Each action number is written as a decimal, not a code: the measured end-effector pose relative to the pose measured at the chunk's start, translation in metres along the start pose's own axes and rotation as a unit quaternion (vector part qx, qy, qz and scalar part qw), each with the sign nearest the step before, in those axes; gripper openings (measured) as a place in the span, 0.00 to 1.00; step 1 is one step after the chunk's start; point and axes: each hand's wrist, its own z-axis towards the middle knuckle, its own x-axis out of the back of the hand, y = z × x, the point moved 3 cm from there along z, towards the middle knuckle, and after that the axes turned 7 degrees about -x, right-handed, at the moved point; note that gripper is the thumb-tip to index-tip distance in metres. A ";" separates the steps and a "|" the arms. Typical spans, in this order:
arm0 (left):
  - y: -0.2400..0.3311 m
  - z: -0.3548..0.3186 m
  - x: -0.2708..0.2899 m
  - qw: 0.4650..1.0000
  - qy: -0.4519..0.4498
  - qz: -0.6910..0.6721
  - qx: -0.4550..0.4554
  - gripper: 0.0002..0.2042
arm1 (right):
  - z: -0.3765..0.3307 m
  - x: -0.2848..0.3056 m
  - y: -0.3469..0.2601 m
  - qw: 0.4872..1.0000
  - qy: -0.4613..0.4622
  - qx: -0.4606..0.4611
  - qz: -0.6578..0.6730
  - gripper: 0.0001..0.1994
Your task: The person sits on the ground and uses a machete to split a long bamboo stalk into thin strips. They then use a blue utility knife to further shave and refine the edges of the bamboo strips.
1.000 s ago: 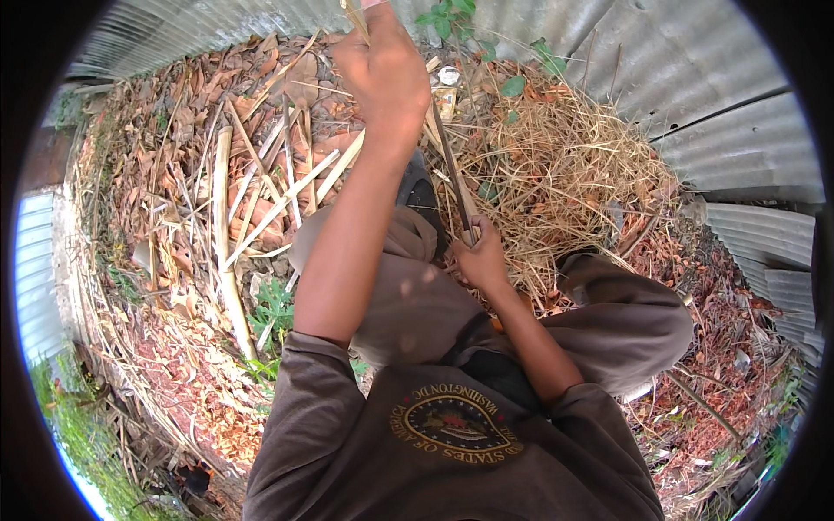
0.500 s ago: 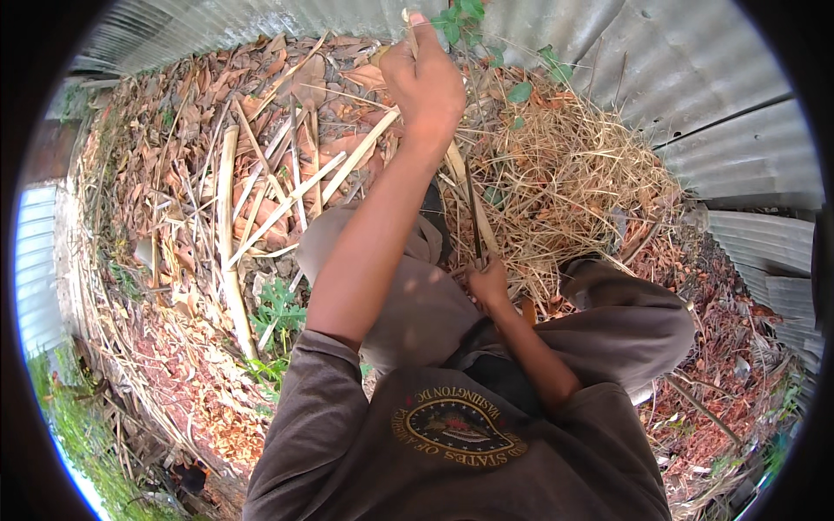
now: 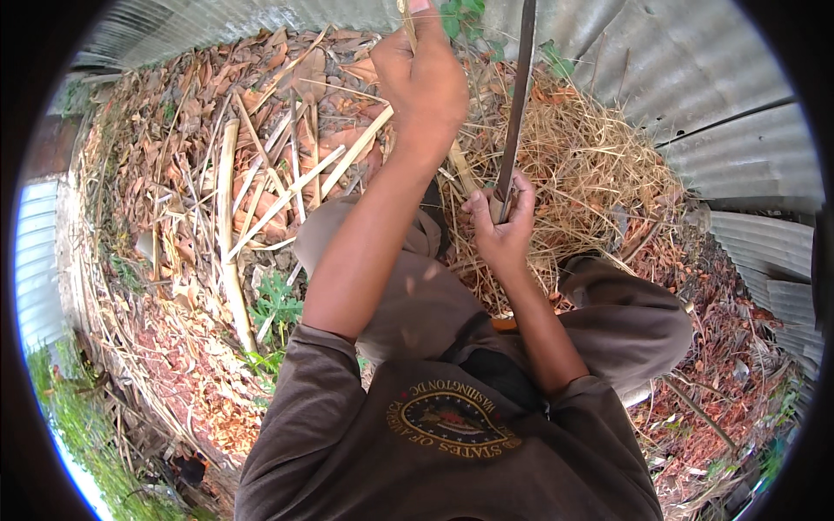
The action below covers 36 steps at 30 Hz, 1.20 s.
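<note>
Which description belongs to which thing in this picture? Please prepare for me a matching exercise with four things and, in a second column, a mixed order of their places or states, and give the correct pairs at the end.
Things:
1. Long dark blade
2. Straw
3. Thick pale stick
4. Metal sheets

Places or states:
A. Lying on the ground to the person's left
B. Grey and corrugated
C. Held in the grip of the right hand
D. Heaped on the ground, to the right of the blade

Right pairs: 1-C, 2-D, 3-A, 4-B
</note>
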 end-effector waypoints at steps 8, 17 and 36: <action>-0.001 0.009 -0.001 0.990 0.065 -0.126 0.009 0.22 | 0.054 0.020 0.035 0.956 0.051 -0.249 0.148 0.23; -0.005 0.002 0.002 0.995 -0.005 0.059 -0.079 0.24 | 0.021 0.045 0.109 0.923 0.019 -0.380 -0.062 0.16; -0.010 0.005 0.002 0.999 -0.001 0.048 -0.014 0.17 | 0.008 -0.006 0.077 0.961 -0.008 -0.191 -0.198 0.15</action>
